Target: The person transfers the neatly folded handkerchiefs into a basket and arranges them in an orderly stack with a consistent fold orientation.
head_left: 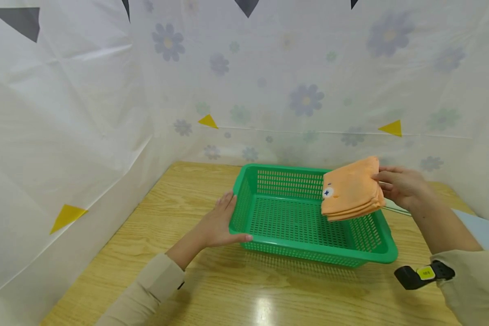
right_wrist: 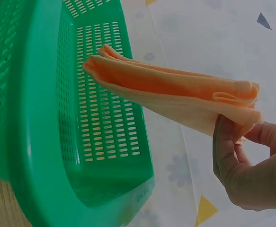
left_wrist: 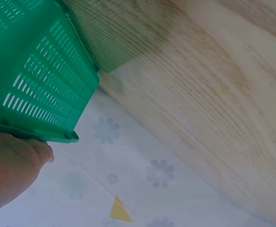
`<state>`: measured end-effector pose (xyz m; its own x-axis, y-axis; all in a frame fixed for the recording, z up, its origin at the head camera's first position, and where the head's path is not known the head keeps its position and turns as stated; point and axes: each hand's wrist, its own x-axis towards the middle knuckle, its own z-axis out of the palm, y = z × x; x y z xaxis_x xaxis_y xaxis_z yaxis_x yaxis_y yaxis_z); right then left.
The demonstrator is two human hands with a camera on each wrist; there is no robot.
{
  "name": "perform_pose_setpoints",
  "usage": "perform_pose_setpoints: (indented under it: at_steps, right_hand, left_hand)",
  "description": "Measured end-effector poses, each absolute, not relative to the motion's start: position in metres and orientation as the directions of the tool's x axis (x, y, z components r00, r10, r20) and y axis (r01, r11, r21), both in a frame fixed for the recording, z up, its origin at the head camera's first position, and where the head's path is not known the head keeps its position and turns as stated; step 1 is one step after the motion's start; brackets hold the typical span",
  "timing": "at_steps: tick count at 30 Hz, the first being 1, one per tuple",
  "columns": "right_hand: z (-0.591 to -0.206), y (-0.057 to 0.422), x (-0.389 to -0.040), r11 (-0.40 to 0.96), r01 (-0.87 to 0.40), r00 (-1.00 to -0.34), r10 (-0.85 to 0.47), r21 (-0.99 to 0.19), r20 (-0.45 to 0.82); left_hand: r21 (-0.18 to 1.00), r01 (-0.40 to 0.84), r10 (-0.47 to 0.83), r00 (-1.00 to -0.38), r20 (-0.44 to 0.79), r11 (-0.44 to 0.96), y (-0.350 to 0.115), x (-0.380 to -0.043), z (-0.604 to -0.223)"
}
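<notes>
A green plastic basket (head_left: 293, 242) with slotted walls stands on the wooden table. My left hand (head_left: 218, 224) rests at its near left corner, thumb stretched along the front rim and fingers against the left rim. In the left wrist view, part of that hand (left_wrist: 12, 165) shows right at the basket's rim. My right hand (head_left: 405, 188) pinches the right edge of a folded orange towel (head_left: 350, 188) between thumb and fingers. The towel, with a small white and blue motif near its left edge, hangs over the basket's right end. Its folded layers show in the right wrist view.
To the right of the basket lies a pale blue flat item (head_left: 478, 228), partly hidden by the right arm. A white flowered sheet (head_left: 269, 81) hangs behind and to the left of the wooden table (head_left: 155, 253). A black band with a yellow-green device (head_left: 425, 272) is on the right wrist.
</notes>
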<state>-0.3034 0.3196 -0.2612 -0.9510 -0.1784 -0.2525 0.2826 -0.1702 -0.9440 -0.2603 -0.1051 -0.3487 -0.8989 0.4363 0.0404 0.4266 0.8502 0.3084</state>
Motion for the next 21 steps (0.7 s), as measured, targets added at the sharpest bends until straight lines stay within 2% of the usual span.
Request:
perform_pose_setpoints:
  at_steps: [8, 21]
  right_hand:
    - [-0.269, 0.309, -0.308, -0.151, 0.275, -0.948, -0.209, -0.949, -0.241]
    - [-0.277, 0.289, -0.306, -0.138, 0.274, -0.957, -0.14, -0.952, -0.255]
  left_hand:
    - [0.314, 0.418, 0.427, -0.903, 0.043, 0.852, -0.105, -0.261, -0.349]
    - [0.32, 0.414, 0.423, -0.905, 0.044, 0.852, -0.104, -0.26, -0.349]
